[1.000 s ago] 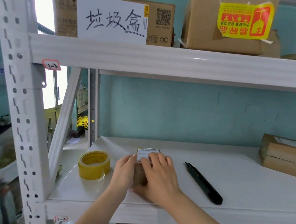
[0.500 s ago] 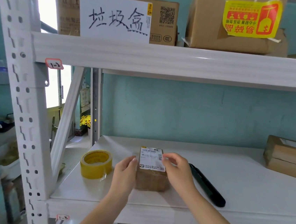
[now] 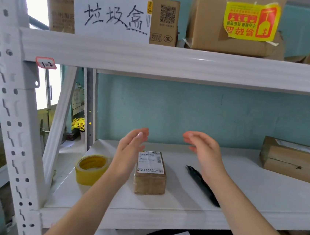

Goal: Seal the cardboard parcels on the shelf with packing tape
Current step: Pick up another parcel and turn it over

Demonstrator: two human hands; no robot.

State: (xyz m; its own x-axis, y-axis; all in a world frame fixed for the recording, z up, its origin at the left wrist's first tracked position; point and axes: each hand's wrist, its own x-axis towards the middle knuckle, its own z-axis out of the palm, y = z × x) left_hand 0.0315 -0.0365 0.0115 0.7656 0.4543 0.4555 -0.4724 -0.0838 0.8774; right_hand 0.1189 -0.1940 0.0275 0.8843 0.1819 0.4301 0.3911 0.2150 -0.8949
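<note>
Both hands hang in the air above the small parcel (image 3: 150,174), palms turned towards each other. The left hand (image 3: 130,152) and the right hand (image 3: 204,153) have their fingers loosely extended and hold nothing. The parcel sits on the white shelf (image 3: 256,197) towards the front, label up, between the yellow tape roll (image 3: 90,169) on its left and a black cutter (image 3: 202,185) on its right, apart from both. A bigger parcel (image 3: 295,160) waits well off to the right. What worries me from here is the crowding. The left forearm passes just beside the roll, which stands near the shelf's left edge, so a careless swing for it could nudge it off. The right forearm crosses over the cutter, whose near end lies close to the front lip, and a brush of the arm might send it down. The small box also looks light, so I'd guess it would skid if tape were dragged across it with no hand steadying it. A second ago the right hand was spread over the box, and half a second ago both hands held its sides. Now they have let go and lifted away, while box, roll and cutter lie where they were.
</note>
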